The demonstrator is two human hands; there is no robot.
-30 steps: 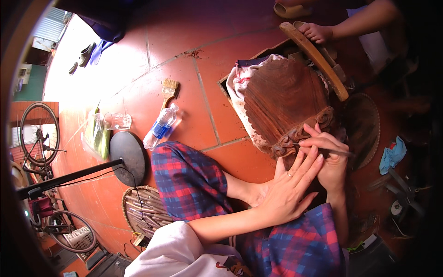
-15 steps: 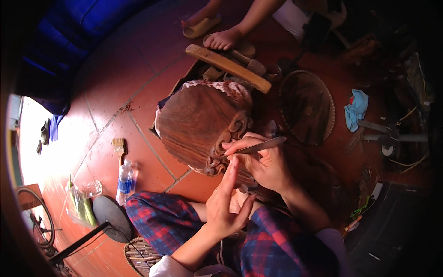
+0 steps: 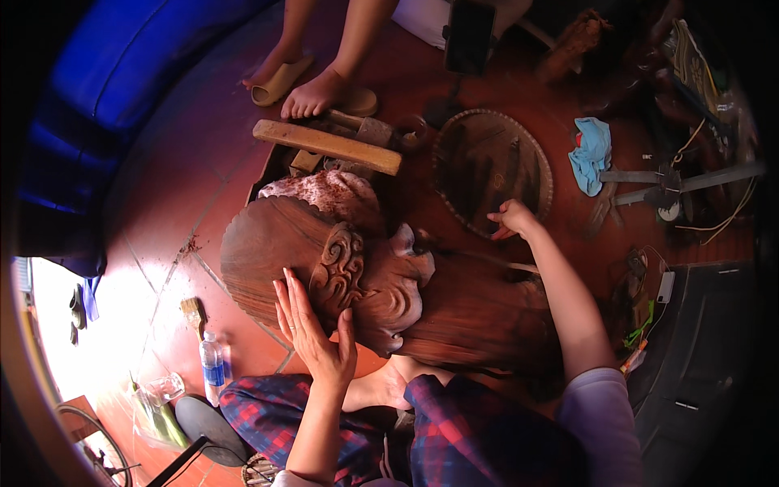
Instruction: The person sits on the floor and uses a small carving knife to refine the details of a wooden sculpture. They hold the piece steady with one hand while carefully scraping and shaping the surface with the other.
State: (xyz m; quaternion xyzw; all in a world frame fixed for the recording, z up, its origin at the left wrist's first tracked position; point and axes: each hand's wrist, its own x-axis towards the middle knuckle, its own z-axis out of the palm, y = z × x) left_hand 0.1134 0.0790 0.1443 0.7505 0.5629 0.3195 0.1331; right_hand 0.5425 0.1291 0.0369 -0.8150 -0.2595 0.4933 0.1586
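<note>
A brown wooden carving (image 3: 357, 276) lies across my legs, with a smooth rounded end, curling relief and a scalloped collar. My left hand (image 3: 312, 329) is open, its fingers stretched out along the smooth end beside the scrollwork. Farther off, my right hand (image 3: 515, 219) is over the near rim of a round woven tray (image 3: 440, 166). Its fingers are bent and slightly apart, and I see no tool in them. Several dark, slender tools (image 3: 507, 166) lie in the tray; their exact kinds are hard to make out.
Beyond the carving are a wooden bar (image 3: 324, 146) and a pinkish cloth (image 3: 333, 195). Another person's feet (image 3: 312, 93) are behind them. A brush (image 3: 192, 312) and a water bottle (image 3: 213, 365) are at the left; a blue cloth (image 3: 591, 154) and metal stand legs (image 3: 641, 187) are at the right.
My right hand has left the carving for the tray, and the flat metal carving blade it held is no longer visible in it. My left hand has come onto the smooth wood. The view has shifted.
</note>
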